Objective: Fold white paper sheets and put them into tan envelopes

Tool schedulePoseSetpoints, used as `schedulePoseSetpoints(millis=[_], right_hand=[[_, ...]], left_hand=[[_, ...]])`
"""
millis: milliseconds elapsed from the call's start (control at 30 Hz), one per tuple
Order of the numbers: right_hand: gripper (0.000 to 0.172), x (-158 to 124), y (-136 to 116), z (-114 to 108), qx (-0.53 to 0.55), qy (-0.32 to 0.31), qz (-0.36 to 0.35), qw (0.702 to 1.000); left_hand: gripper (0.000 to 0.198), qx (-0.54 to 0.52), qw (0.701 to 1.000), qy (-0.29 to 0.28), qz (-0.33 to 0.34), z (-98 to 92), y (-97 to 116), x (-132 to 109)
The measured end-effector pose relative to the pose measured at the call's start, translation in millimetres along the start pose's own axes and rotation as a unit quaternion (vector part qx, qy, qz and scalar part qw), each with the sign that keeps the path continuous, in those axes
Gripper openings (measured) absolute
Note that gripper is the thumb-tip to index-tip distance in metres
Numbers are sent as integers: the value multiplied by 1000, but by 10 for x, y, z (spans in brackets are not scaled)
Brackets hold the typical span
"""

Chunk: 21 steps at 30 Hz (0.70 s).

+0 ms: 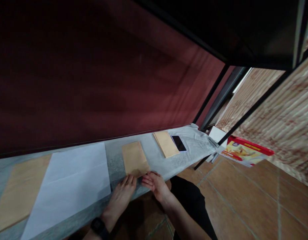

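Observation:
A small brown paper piece [135,158], perhaps an envelope or folded bag, lies on the grey cloth in front of me. My left hand [124,190] is at its near left corner, fingers together and bent over the edge; the thumb is hidden. At the near right corner my right hand [155,184] pinches the edge, palm turned inward and fingers curled below. To the right rests a small stack of similar brown paper pieces [166,144]. Left of my hands is a large white paper sheet [74,183], partly over larger brown paper [24,190].
A dark phone [179,143] lies beside the stack. Grey cloth [191,143] covers the narrow shelf, with a dark red wall [119,83] behind. Black frame bars [253,106] stand at the right. A red and yellow box [246,150] is near the tiled floor.

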State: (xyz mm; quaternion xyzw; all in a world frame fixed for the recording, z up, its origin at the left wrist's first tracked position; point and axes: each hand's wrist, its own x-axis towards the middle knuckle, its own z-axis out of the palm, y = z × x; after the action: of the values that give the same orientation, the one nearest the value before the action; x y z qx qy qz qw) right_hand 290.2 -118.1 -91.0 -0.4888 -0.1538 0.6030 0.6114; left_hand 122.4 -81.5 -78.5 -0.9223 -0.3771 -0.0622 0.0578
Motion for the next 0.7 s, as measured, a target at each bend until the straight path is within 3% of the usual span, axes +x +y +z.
schedulePoseSetpoints(millis=[100,167,300,533,700], right_hand=[[42,10,106,159,21,-15,9,1000],[39,48,120,240,-2,9,-9,1000],[34,162,-103,203,-33,68,-60,995],[27,439,-1040,-463,-67,139,-123,980],[25,634,-1317,-862,-95,162,-126,974]], left_hand=[[56,20,1000,15,15,23,18,-17],[60,29,999,28,26,33,22,-27],[58,10,996,73,42,4,-21,-27],[43,-50,997,60,7,-23,-108,-21],[37,-79,995,53,10,23,-77,-30]])
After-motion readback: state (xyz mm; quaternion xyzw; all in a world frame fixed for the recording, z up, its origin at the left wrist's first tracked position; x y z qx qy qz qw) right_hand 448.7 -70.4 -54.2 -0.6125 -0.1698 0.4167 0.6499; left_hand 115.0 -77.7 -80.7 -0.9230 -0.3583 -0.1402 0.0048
